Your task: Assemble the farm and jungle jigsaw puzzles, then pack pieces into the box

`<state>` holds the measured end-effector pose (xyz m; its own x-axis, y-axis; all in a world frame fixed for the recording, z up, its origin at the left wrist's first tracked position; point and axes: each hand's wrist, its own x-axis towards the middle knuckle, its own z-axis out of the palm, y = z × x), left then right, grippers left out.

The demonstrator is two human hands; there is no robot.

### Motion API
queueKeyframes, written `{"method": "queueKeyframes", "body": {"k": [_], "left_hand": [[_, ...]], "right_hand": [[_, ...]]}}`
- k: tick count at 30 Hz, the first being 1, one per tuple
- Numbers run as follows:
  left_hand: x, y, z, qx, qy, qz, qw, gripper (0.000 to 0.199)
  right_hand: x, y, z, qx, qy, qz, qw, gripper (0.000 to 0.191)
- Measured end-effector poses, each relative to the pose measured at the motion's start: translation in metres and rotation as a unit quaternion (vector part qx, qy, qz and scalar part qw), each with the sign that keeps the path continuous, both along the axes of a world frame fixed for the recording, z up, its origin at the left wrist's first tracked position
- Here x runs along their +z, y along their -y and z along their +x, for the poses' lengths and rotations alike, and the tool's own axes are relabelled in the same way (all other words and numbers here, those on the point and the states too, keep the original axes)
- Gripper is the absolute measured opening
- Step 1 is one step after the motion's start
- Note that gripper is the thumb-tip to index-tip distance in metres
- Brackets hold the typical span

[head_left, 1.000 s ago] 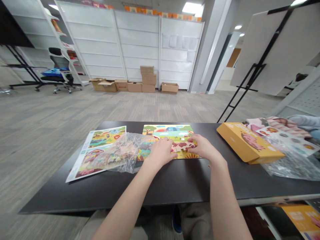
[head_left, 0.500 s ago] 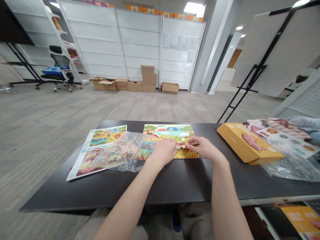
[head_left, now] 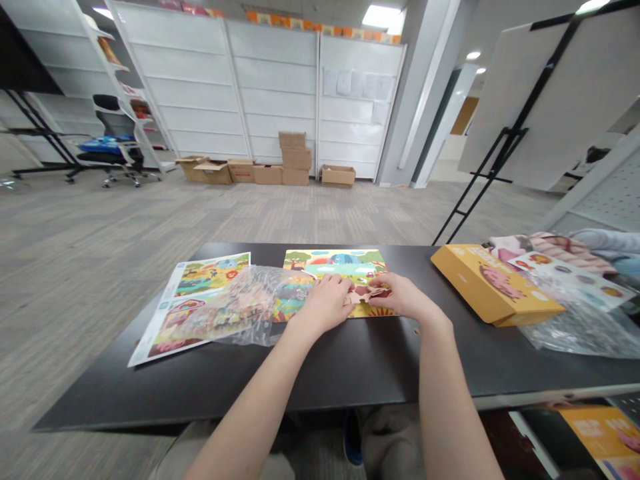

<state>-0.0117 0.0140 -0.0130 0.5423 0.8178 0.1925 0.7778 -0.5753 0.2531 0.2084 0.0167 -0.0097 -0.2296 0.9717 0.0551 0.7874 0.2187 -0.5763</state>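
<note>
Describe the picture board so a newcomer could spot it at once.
Find the black table, then the left hand and right hand over it. The picture board is the flat, bright landscape beneath them, near the table's far edge. Unlike the printed sheet on its left, it shows no wide white margin.

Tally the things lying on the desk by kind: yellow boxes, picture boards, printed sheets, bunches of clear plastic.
Yellow box: 1
Picture board: 1
Printed sheets: 2 (left sheet, right sheet)
Clear plastic: 2 (left bunch, right bunch)
Total: 6
Jigsaw pieces at the hands are partly hidden, so left out.
</note>
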Motion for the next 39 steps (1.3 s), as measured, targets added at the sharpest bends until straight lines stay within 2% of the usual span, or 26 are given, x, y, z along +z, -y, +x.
{"method": "queueKeyframes", "body": {"k": [4,10,15,18,23,29,35,39], "left_hand": [[-0.002,-0.002,0.0,-0.004,0.011,-0.002,1.0,0.029],[0.001,-0.002,0.0,-0.005,0.013,-0.04,0.999,0.028],[-0.001,-0.002,-0.001,-0.006,0.026,-0.07,0.997,0.033],[-0.003,-0.004,-0.001,-0.006,0.034,-0.08,0.996,0.038],[-0.002,-0.004,-0.002,-0.021,0.028,-0.091,0.995,0.034],[0.002,-0.004,-0.004,-0.021,0.047,-0.109,0.993,0.041],[0.018,0.001,-0.01,-0.029,0.057,-0.12,0.991,0.043],[0.026,0.007,-0.012,-0.023,0.029,-0.123,0.992,0.037]], "right_hand": [[0.004,0.0,-0.002,0.019,0.021,0.008,1.0,0.022],[0.004,0.001,-0.006,0.072,-0.027,-0.028,0.997,0.026],[0.002,0.0,-0.007,0.069,-0.016,-0.022,0.997,0.03],[0.005,0.001,-0.01,0.068,0.012,0.002,0.998,0.026],[0.007,0.001,-0.017,0.089,0.037,0.003,0.995,0.018],[0.012,0.005,-0.017,0.07,0.023,-0.017,0.997,0.019],[0.025,0.013,-0.004,0.017,0.006,-0.014,1.0,0.025],[0.027,0.011,0.004,-0.014,0.037,0.036,0.999,0.026]]}}
